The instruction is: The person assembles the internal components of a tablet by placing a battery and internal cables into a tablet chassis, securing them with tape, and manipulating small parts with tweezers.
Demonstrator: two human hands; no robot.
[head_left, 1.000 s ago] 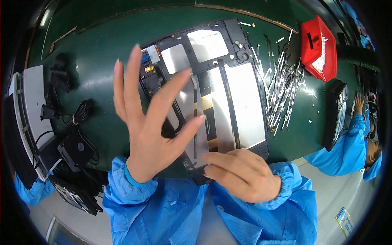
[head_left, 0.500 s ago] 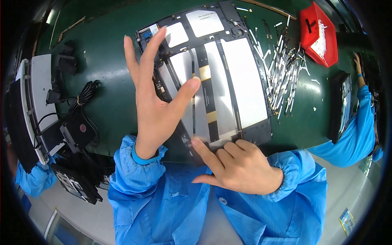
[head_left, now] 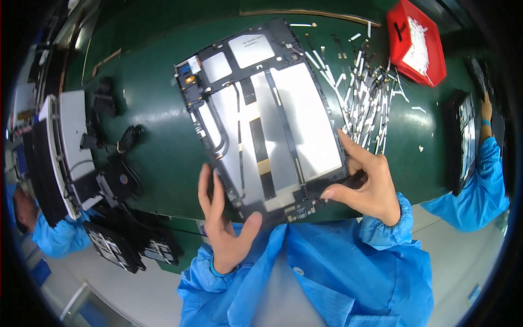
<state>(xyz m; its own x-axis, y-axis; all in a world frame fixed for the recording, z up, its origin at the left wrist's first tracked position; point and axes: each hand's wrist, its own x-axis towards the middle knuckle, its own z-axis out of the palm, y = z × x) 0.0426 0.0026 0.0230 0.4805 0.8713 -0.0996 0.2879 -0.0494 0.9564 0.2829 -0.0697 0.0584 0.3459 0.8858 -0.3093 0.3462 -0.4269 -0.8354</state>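
Note:
An opened tablet (head_left: 269,111) lies slanted in front of me, its far end over the green table and its near end by my jacket. Silvery metal plates, a black frame and a wide black ribbon cable (head_left: 257,143) with gold patches show inside it. My left hand (head_left: 226,242) holds the near left corner, thumb on top and fingers along the outer side. At the near right corner, my right hand (head_left: 376,188) pinches the edge between thumb and fingers. Some of the right fingertips are hidden beneath the frame.
Thin white and black strips (head_left: 366,101) lie heaped right of the tablet. Behind them stands a red bin (head_left: 399,52) with white pieces inside. Black cables and a box-like device (head_left: 117,182) sit at left. Dark panels (head_left: 462,141) and a co-worker's blue sleeve (head_left: 474,188) are at right.
My left hand has come down from over the tablet to its near left corner. My right hand has gone from pointing at the near edge to gripping the right corner. The tablet has shifted left.

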